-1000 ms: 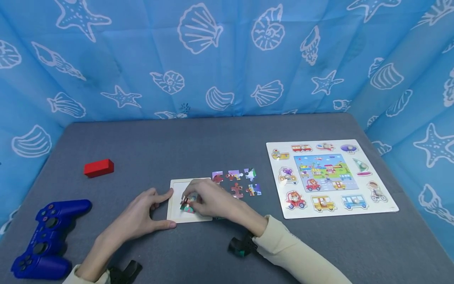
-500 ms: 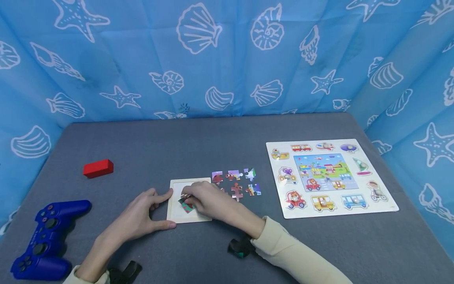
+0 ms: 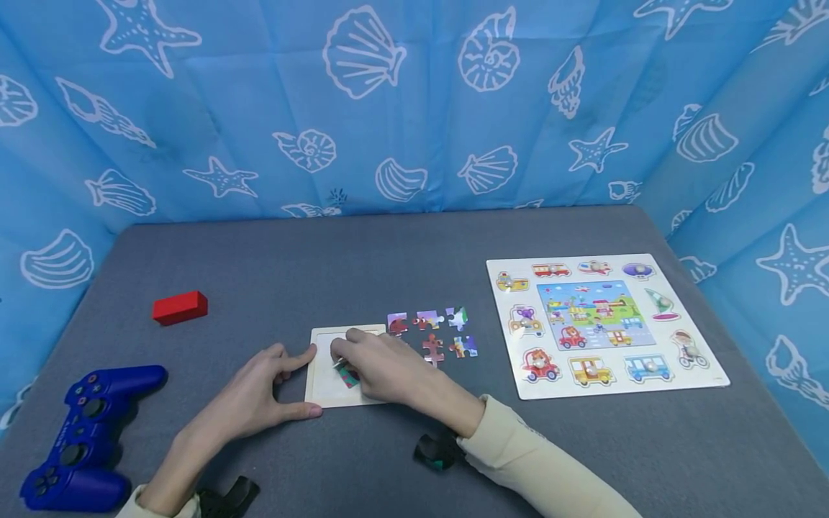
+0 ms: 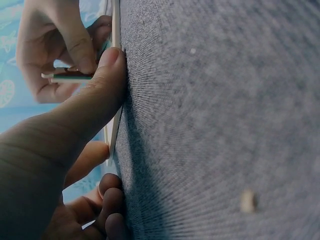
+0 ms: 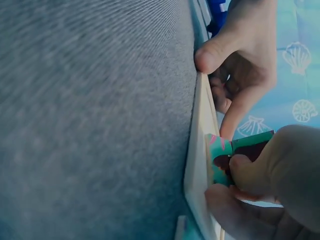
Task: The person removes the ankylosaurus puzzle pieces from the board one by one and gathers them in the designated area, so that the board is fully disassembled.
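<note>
My left hand [image 3: 255, 392] braces the left side of a pale wooden puzzle tray [image 3: 319, 388], its thumb near the lower corner and its index finger higher up. Over the tray, my right hand [image 3: 388, 368] pinches a green and dark jigsaw piece [image 5: 252, 141] between thumb and fingers. Beside that piece, in the right wrist view, a teal and pink jigsaw piece [image 5: 218, 150] stands against the tray; whether the two are joined I cannot tell. Several loose jigsaw pieces [image 3: 433, 348] lie right of the tray. My right hand hides part of the tray.
A white peg puzzle board [image 3: 508, 338] with vehicle shapes lies at the right. At the left are a red block [image 3: 180, 308] and a blue game controller [image 3: 93, 439]. Behind the grey table [image 3: 291, 273] hangs a blue shell-patterned curtain [image 3: 414, 108].
The pieces under my right hand have turned and shifted slightly to the right over the tray, and its fingers now cover more of them. My left hand stays at the tray's edge.
</note>
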